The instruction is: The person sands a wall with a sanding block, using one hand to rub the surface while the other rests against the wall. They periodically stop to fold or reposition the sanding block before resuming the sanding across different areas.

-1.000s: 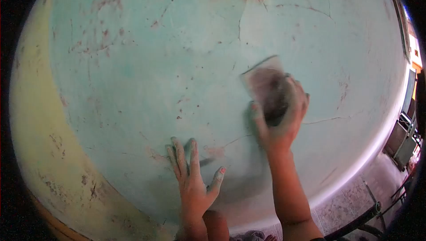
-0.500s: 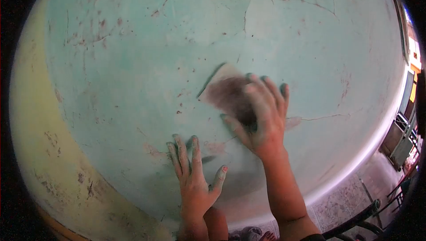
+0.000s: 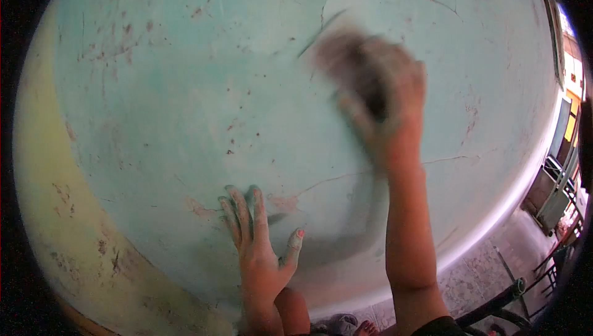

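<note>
A pale green wall (image 3: 185, 107) with cracks and reddish-brown chipped spots fills most of the view. My right hand (image 3: 392, 101), blurred by motion, grips a sheet of sandpaper (image 3: 346, 58), brownish in the middle, against the wall right of centre. The thumb is on the near side and the fingers are on the far side. My left hand (image 3: 260, 243) rests on the wall at lower centre with its fingers spread and nothing in it. Pale dust coats its fingers.
A yellow wall section (image 3: 55, 169) runs down the left side. Dark metal rails (image 3: 494, 302) stand at the lower right above a tiled floor (image 3: 475, 268). Part of a foot (image 3: 365, 328) shows at the bottom edge.
My right hand has moved up and to the right across the wall with the sandpaper. My left hand keeps its spread pose, while the whole view has shifted slightly.
</note>
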Tool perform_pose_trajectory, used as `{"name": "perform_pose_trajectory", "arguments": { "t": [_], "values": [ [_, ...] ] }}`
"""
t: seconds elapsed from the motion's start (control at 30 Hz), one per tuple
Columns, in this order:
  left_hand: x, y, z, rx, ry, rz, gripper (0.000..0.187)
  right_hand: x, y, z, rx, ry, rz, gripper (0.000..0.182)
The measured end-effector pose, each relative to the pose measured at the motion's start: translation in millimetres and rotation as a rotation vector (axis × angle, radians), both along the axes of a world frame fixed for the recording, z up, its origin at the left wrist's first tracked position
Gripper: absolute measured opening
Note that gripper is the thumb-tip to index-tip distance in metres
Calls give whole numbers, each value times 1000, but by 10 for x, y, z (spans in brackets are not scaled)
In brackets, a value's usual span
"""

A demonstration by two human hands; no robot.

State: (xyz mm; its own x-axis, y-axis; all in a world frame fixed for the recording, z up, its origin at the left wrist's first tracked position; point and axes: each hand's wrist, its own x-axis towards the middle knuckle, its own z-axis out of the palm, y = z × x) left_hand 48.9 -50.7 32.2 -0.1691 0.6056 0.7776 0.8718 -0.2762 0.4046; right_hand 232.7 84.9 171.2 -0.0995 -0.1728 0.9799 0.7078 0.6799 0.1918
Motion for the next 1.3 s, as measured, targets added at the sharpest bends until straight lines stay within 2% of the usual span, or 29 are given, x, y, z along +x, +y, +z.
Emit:
{"name": "perform_pose_trajectory", "arguments": {
  "t": [0.07, 0.1, 0.17, 0.2, 0.23, 0.33, 0.37, 0.43, 0.47, 0.5, 0.6, 0.63, 0.7, 0.77, 0.83, 0.9, 0.97, 1.03, 1.13, 1.17, 1.23, 1.3],
  "values": [
    [-32, -14, 0, -12, 21, -11, 85, 89, 24, 42, -102, 339, 71, 69],
    [-38, -25, -4, -19, 17, -18, 85, 99, 59, 1, -66, 399, 19, 69],
    [-52, -30, -4, -34, 7, -16, 83, 24, -6, -246, -59, 273, -20, 69],
    [-57, -34, 2, -32, 10, -31, 83, 37, 39, -376, -27, 100, 32, 73],
    [-54, -37, 11, -32, 4, -16, 82, -11, -84, -505, -62, -34, -47, 75],
    [-53, -37, 31, -32, 5, -26, 80, 109, -65, -545, -49, -62, -24, 75],
    [-52, -41, 24, -39, 0, 0, 79, 256, 56, -517, -23, 17, 5, 76],
    [-52, -30, 15, -35, -2, -12, 79, 306, 105, -504, -165, 516, 174, 78],
    [-46, -26, 13, -21, 22, 1, 78, 315, 132, -494, -118, 527, 158, 77],
    [-39, -27, 12, -21, 12, -6, 78, 300, 150, -521, -117, 517, 150, 77],
    [-33, -32, 18, -24, 20, -6, 76, 199, 4, -598, 1, 22, -104, 76],
    [-46, -27, 10, -21, 27, -12, 75, 210, 50, -623, 53, -74, -88, 77],
    [-75, -6, 6, -16, 47, -24, 74, 341, 85, -585, 0, 15, -70, 75],
    [-87, -3, -7, -16, 26, -57, 74, 420, 269, -632, -135, 380, 143, 73],
    [-106, -12, 2, -25, 39, -62, 74, 357, 150, -555, -90, 424, -17, 73],
    [-97, 1, 4, -28, 58, -70, 74, 256, 118, -614, -51, 191, 18, 74],
    [-83, 12, 0, 0, 28, -69, 74, 184, -45, -547, 22, -91, -62, 73],
    [-81, 22, -17, 0, 39, -76, 74, 265, -53, -504, 0, -143, -117, 76],
    [-103, 19, -50, -1, 38, -84, 74, 379, 12, -505, -186, 378, 78, 79],
    [-109, 18, -52, -7, 34, -94, 75, 388, 34, -485, -125, 444, 108, 78],
    [-114, 22, -51, -10, 57, -81, 75, 341, 62, -569, -123, 301, 49, 79],
    [-111, 33, -62, -18, 84, -72, 74, 264, 42, -626, -19, -41, 19, 81]
  ]
}}
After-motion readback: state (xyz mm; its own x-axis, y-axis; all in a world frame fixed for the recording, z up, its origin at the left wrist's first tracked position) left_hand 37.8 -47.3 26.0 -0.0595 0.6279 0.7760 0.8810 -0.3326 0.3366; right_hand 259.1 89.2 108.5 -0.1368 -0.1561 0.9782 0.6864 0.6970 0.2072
